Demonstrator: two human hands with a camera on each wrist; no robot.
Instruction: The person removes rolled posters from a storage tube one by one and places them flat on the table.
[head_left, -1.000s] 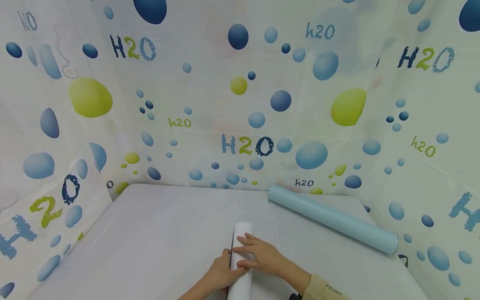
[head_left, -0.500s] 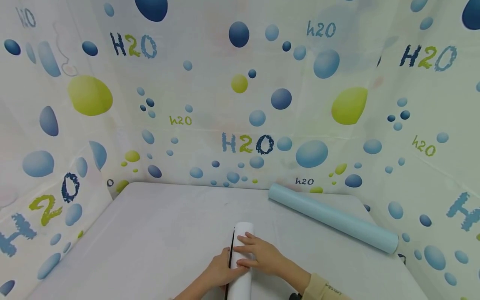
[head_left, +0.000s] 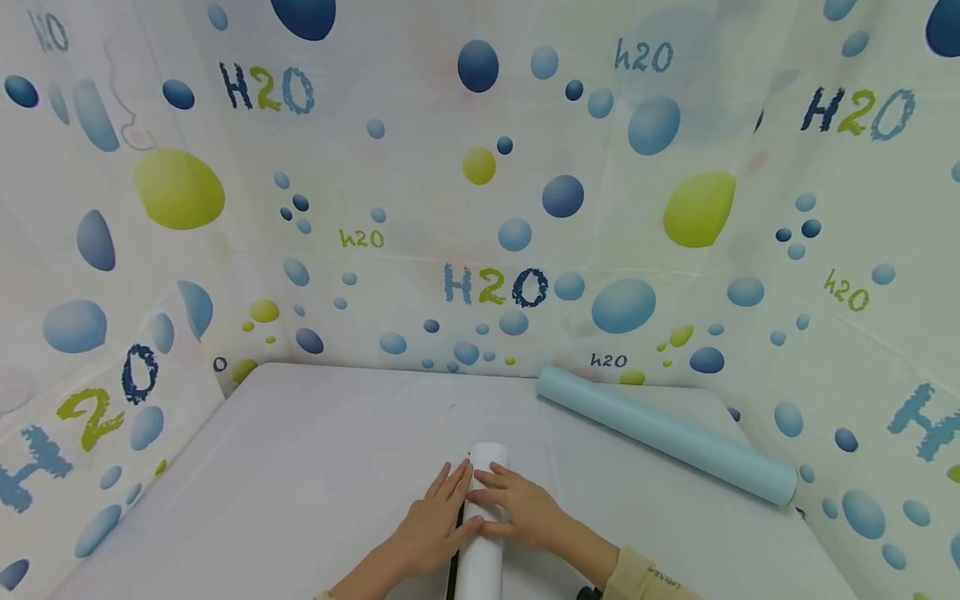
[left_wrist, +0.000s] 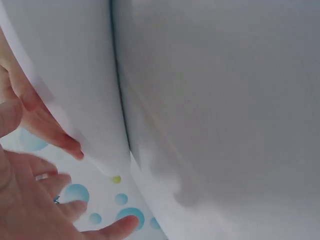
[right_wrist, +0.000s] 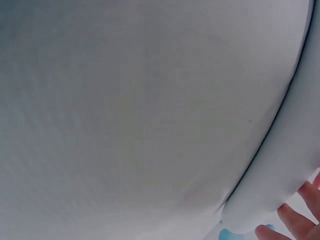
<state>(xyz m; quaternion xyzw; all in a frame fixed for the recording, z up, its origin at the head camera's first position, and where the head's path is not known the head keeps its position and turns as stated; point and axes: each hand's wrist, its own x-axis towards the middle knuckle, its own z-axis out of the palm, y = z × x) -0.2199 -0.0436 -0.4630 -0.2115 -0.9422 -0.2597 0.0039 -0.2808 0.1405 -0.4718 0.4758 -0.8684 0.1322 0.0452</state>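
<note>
A white roll (head_left: 480,571) lies lengthwise on the white tabletop (head_left: 322,483) at the bottom middle of the head view. Along its left side runs a thin black strip or edge (head_left: 452,575). My left hand (head_left: 431,525) lies at that left side, fingers straight and pointing away, thumb across the roll. From the right, my right hand (head_left: 528,508) rests on the roll with its fingers spread. The left wrist view shows the roll (left_wrist: 65,75) close up, with the left hand (left_wrist: 30,195) beside it. Right-hand fingers (right_wrist: 297,220) reach the roll (right_wrist: 280,165) in the right wrist view.
A light blue roll (head_left: 667,437) lies diagonally at the table's back right. Curtains (head_left: 405,167) printed with bubbles and H2O lettering enclose the table behind and at both sides. A small black object (head_left: 588,593) shows at the bottom edge, by the right sleeve (head_left: 645,575).
My left hand has left its bent hold on the roll's left edge; its fingers now stretch forward along that side, covering part of the black strip. My right hand stays nearly still.
</note>
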